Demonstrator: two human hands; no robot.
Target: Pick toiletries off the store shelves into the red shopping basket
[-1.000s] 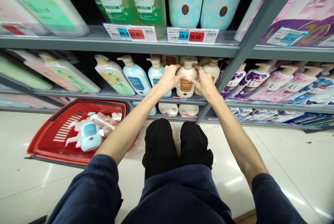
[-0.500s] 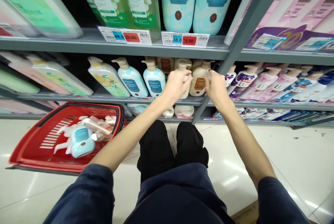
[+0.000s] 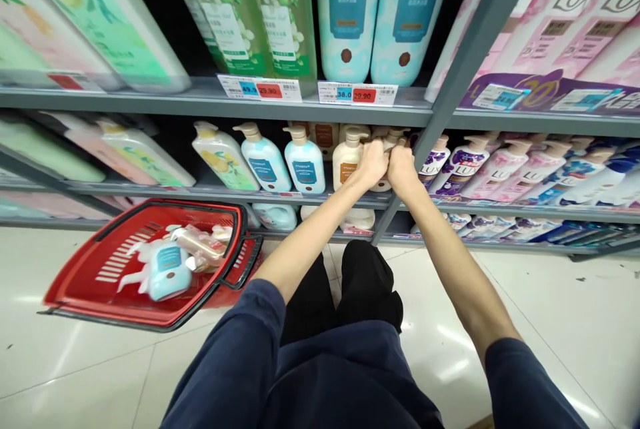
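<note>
The left hand (image 3: 374, 161) and right hand (image 3: 401, 166) meet side by side, backs up and fingers curled, at a cream pump bottle (image 3: 383, 185) on the middle shelf (image 3: 300, 200), beside the slanting post (image 3: 450, 76). The fingertips are out of sight, so how far each hand is closed, and whether either grips the bottle, cannot be told. Only the pump top and a strip of the bottle's lower body show; its label is covered.

Just to its left, another cream bottle (image 3: 346, 166) stands upright, its orange-brown label partly behind the left hand. Farther left are two light-blue pump bottles (image 3: 307, 172); the containers in the shadow behind are hard to make out. Right of the post, LUX pump bottles (image 3: 504, 172) stand in a row.

Above, the green bottles (image 3: 285, 36) and large blue bottles (image 3: 347, 49) are cut off by the top edge. Down on the left, a red basket (image 3: 90, 269) holds a light-blue bottle (image 3: 170, 269) lying on its side and a jumble of wrapped items (image 3: 203, 246), too blurred to name.
</note>
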